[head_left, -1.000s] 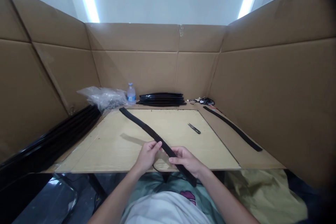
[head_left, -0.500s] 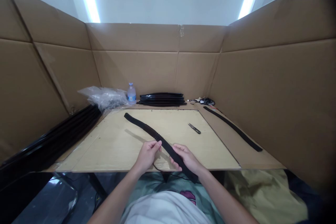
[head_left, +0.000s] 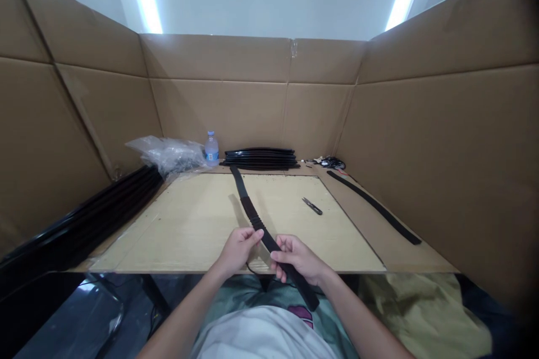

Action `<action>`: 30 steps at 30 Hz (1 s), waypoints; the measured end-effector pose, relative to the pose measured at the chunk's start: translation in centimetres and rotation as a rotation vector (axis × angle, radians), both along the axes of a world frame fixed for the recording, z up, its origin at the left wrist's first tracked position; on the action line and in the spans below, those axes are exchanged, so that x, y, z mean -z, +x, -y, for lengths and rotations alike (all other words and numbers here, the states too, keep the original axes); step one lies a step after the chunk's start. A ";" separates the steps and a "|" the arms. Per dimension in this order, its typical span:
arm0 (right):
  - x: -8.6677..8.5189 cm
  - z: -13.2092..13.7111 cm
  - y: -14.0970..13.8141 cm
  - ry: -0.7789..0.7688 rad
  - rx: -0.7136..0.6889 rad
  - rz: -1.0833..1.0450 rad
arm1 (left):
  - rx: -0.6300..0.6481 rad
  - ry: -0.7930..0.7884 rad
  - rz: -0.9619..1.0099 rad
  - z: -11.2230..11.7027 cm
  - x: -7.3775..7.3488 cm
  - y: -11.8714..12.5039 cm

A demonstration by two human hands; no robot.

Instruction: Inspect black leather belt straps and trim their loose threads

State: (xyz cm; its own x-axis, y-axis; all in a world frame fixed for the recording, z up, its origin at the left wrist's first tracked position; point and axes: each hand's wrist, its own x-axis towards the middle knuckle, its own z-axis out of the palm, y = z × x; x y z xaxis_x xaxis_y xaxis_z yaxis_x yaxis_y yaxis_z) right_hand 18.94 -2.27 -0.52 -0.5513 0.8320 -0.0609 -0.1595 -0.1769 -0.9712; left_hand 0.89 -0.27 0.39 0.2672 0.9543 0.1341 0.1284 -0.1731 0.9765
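Observation:
Both hands hold a long, slightly curved black strip (head_left: pixel 251 214) above the front part of the board. Its far part is smooth and dark grey; nearer to me it is covered by a matte black sleeve, bunched into ridges just beyond my fingers. My left hand (head_left: pixel 241 248) pinches the strip's edge near these ridges between thumb and finger. My right hand (head_left: pixel 300 261) grips it lower down, thumb on top and fingers partly hidden underneath. The strip's near end hangs past the table edge over my lap.
Black thread snips (head_left: pixel 312 206) lie on the pale board (head_left: pixel 168 230). Another black strip (head_left: pixel 374 205) rests at the right. Stacked black strips (head_left: pixel 260 158) stand at the back, more black pieces (head_left: pixel 80 219) at left. Plastic bags (head_left: pixel 170 156) and a bottle (head_left: pixel 211 150) sit back left; cardboard walls surround everything.
The strip has swung so its far end points more directly away from me. My right hand has shifted its grip, with the thumb now across the top. My left hand stays nearly in place.

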 end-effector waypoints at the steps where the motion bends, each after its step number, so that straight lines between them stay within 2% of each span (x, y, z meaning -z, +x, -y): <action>1: 0.0 0.0 -0.1 0.014 -0.001 0.001 | 0.007 0.006 -0.010 0.0 0.0 0.0; 5: -0.3 0.2 -0.2 0.061 0.067 -0.040 | -0.018 0.025 -0.018 -0.1 0.0 -0.1; 10: -0.9 0.1 -0.2 -0.028 0.114 -0.128 | -0.084 -0.001 0.002 -0.2 0.0 -0.1; 16: -0.2 0.0 -0.1 -0.090 0.110 -0.169 | -0.077 0.039 -0.005 -0.2 -0.2 0.0; 25: 0.0 0.0 -0.2 0.058 0.107 -0.092 | -0.058 0.113 -0.032 0.1 -0.3 0.1; 30: -0.1 0.2 -0.2 0.082 0.097 -0.113 | -0.043 0.138 -0.081 0.2 -0.3 0.0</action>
State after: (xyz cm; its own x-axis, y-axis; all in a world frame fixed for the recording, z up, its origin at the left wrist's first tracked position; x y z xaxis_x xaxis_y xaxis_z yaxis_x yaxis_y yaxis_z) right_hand 18.71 -2.46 -0.42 -0.4676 0.8813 0.0677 -0.2814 -0.0759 -0.9566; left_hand 0.89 -0.49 0.72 0.2421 0.9390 0.2442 0.2161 -0.2975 0.9299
